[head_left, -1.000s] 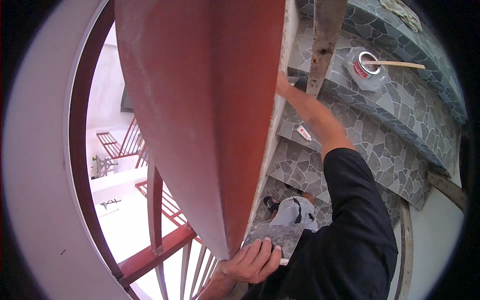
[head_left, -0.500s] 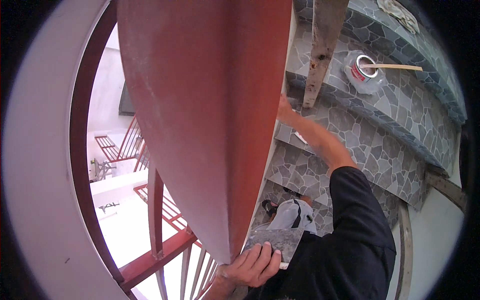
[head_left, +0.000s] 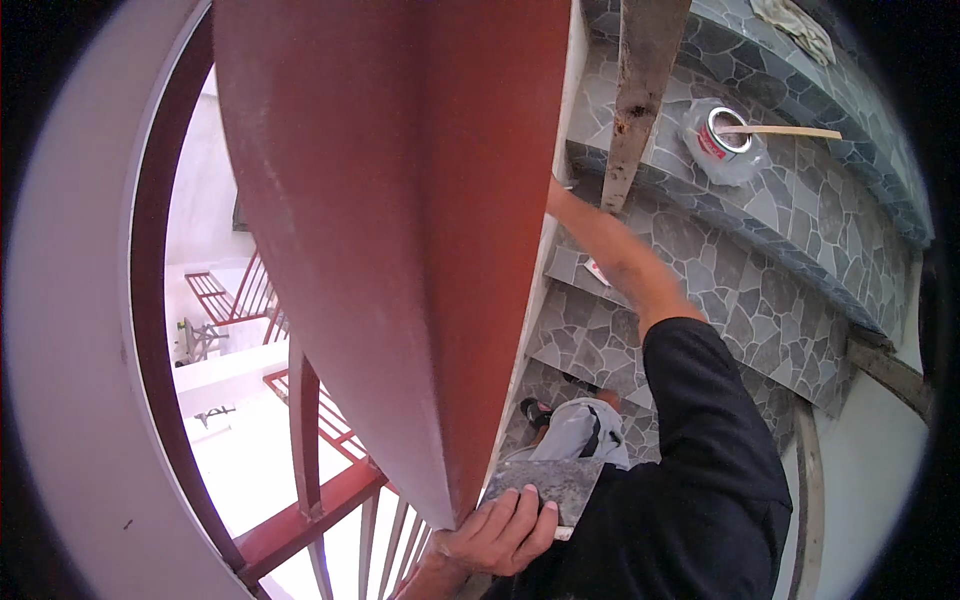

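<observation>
A large red painted beam or handrail (head_left: 480,200), with a ridge along its length, runs down the middle of the view. At its lower end my left hand (head_left: 505,528) is closed on a flat grey, smudged rectangular plate (head_left: 555,485), fingers across its top and a pale edge showing at its lower corner. My right arm reaches forward along the rail's right side. Only a sliver of my right hand (head_left: 556,196) shows beside the rail's pale side; its fingers and anything in them are hidden behind the rail.
An open paint can (head_left: 729,132) with a wooden stick (head_left: 790,131) sits in clear plastic on a stone-patterned step. A weathered wooden post (head_left: 635,110) stands between it and the rail. A cloth (head_left: 795,28) lies higher up. Red railings (head_left: 320,510) border a drop at left.
My right hand has slipped farther behind the rail's edge, its forearm shifting a little left. The rail sits slightly farther left in view. My left hand keeps hold of the plate.
</observation>
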Action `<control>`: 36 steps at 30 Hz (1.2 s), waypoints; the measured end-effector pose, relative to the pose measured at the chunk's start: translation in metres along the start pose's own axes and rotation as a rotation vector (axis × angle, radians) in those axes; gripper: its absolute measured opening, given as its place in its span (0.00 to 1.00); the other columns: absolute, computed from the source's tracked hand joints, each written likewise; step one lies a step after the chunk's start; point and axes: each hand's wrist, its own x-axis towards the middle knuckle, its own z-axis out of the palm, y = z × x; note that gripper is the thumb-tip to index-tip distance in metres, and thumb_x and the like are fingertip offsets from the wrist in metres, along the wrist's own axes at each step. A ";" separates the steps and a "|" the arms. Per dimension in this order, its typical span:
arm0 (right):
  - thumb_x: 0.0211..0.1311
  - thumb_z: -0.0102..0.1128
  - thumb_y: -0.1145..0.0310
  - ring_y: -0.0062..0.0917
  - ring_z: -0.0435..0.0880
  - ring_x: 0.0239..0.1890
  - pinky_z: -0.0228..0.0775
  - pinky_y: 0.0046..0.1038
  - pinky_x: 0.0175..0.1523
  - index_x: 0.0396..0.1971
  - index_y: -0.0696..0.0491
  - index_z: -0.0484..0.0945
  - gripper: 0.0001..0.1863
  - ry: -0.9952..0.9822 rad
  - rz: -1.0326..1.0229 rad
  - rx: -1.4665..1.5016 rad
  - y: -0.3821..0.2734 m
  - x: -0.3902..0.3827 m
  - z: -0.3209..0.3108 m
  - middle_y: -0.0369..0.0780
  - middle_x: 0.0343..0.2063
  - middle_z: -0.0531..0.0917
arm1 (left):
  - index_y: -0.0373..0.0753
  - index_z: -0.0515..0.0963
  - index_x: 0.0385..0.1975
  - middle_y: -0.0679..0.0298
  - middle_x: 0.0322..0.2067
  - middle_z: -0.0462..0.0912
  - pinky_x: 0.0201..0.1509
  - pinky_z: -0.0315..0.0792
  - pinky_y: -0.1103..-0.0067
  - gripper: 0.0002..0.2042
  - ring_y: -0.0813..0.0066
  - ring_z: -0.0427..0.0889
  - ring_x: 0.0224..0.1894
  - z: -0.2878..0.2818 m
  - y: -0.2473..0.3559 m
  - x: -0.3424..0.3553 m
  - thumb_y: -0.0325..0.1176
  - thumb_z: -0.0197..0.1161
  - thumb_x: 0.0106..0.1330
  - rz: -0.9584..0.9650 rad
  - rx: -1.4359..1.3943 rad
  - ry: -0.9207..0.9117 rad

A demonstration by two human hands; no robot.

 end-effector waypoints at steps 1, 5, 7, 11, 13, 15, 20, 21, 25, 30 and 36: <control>0.55 0.58 0.67 0.36 0.74 0.50 0.68 0.40 0.48 0.31 0.51 0.87 0.10 -0.039 0.009 0.016 0.001 0.008 -0.007 0.43 0.43 0.80 | 0.43 0.77 0.44 0.60 0.38 0.85 0.36 0.78 0.83 0.11 0.74 0.85 0.38 0.000 0.000 0.000 0.35 0.62 0.62 0.002 0.001 0.004; 0.54 0.60 0.66 0.36 0.77 0.51 0.72 0.41 0.49 0.30 0.48 0.88 0.09 -0.150 0.019 -0.348 -0.056 0.001 -0.029 0.41 0.42 0.82 | 0.43 0.78 0.42 0.60 0.38 0.85 0.35 0.77 0.84 0.11 0.74 0.85 0.38 0.002 0.000 -0.005 0.35 0.63 0.61 -0.034 0.028 -0.022; 0.54 0.60 0.65 0.36 0.78 0.51 0.73 0.42 0.50 0.30 0.46 0.89 0.09 -0.296 -0.060 -0.484 -0.053 -0.005 -0.042 0.40 0.42 0.83 | 0.43 0.78 0.42 0.61 0.38 0.85 0.34 0.77 0.85 0.11 0.74 0.85 0.37 0.002 -0.003 -0.003 0.35 0.63 0.61 0.012 0.024 -0.010; 0.57 0.58 0.65 0.36 0.79 0.49 0.73 0.45 0.52 0.34 0.45 0.88 0.10 -0.485 -0.153 -0.378 -0.085 0.003 -0.058 0.39 0.40 0.84 | 0.42 0.75 0.47 0.63 0.36 0.84 0.36 0.72 0.86 0.11 0.75 0.84 0.36 0.000 -0.001 -0.006 0.37 0.58 0.69 0.009 0.038 -0.011; 0.57 0.58 0.65 0.36 0.80 0.49 0.74 0.44 0.52 0.35 0.45 0.88 0.10 -0.462 -0.141 -0.367 -0.078 0.007 -0.060 0.39 0.40 0.84 | 0.42 0.75 0.47 0.64 0.36 0.84 0.36 0.72 0.86 0.11 0.76 0.84 0.36 -0.001 0.000 -0.004 0.37 0.57 0.69 0.011 0.046 -0.013; 0.56 0.59 0.64 0.35 0.82 0.45 0.76 0.43 0.46 0.33 0.44 0.88 0.10 -0.088 0.068 -0.604 -0.068 0.007 -0.058 0.38 0.37 0.85 | 0.42 0.75 0.46 0.64 0.37 0.84 0.36 0.72 0.86 0.10 0.76 0.84 0.36 -0.001 0.003 -0.003 0.37 0.56 0.70 -0.016 0.041 -0.003; 0.56 0.56 0.67 0.38 0.81 0.44 0.71 0.42 0.49 0.35 0.49 0.86 0.11 -0.562 -0.177 -0.487 -0.060 0.001 -0.043 0.39 0.38 0.85 | 0.43 0.77 0.44 0.63 0.38 0.85 0.35 0.74 0.86 0.10 0.75 0.84 0.37 0.000 -0.001 -0.002 0.35 0.59 0.64 -0.010 0.025 -0.003; 0.55 0.57 0.65 0.37 0.80 0.44 0.72 0.40 0.45 0.31 0.47 0.86 0.09 -0.457 -0.182 -0.389 -0.063 0.004 -0.041 0.38 0.34 0.84 | 0.43 0.79 0.41 0.62 0.38 0.85 0.35 0.75 0.85 0.11 0.74 0.85 0.37 -0.001 0.000 -0.002 0.33 0.62 0.58 -0.015 0.004 0.003; 0.55 0.57 0.64 0.37 0.79 0.41 0.69 0.45 0.41 0.30 0.46 0.86 0.09 -0.162 -0.120 -0.482 -0.071 -0.006 -0.040 0.38 0.31 0.83 | 0.43 0.79 0.40 0.61 0.38 0.85 0.35 0.76 0.85 0.11 0.73 0.85 0.37 -0.002 0.001 -0.002 0.33 0.63 0.57 -0.033 0.023 -0.006; 0.62 0.54 0.66 0.40 0.78 0.46 0.69 0.48 0.45 0.44 0.46 0.86 0.14 -0.491 -0.236 -0.578 -0.063 -0.009 -0.043 0.41 0.41 0.83 | 0.44 0.79 0.41 0.61 0.38 0.85 0.34 0.77 0.85 0.10 0.74 0.85 0.36 0.000 0.000 0.001 0.33 0.63 0.58 -0.003 0.019 0.026; 0.62 0.54 0.64 0.35 0.80 0.53 0.72 0.42 0.51 0.39 0.44 0.87 0.12 -0.391 0.136 -0.502 -0.080 0.004 -0.040 0.40 0.50 0.83 | 0.44 0.78 0.43 0.61 0.38 0.85 0.34 0.77 0.84 0.11 0.74 0.85 0.37 0.000 0.004 -0.005 0.33 0.63 0.60 -0.060 0.018 0.004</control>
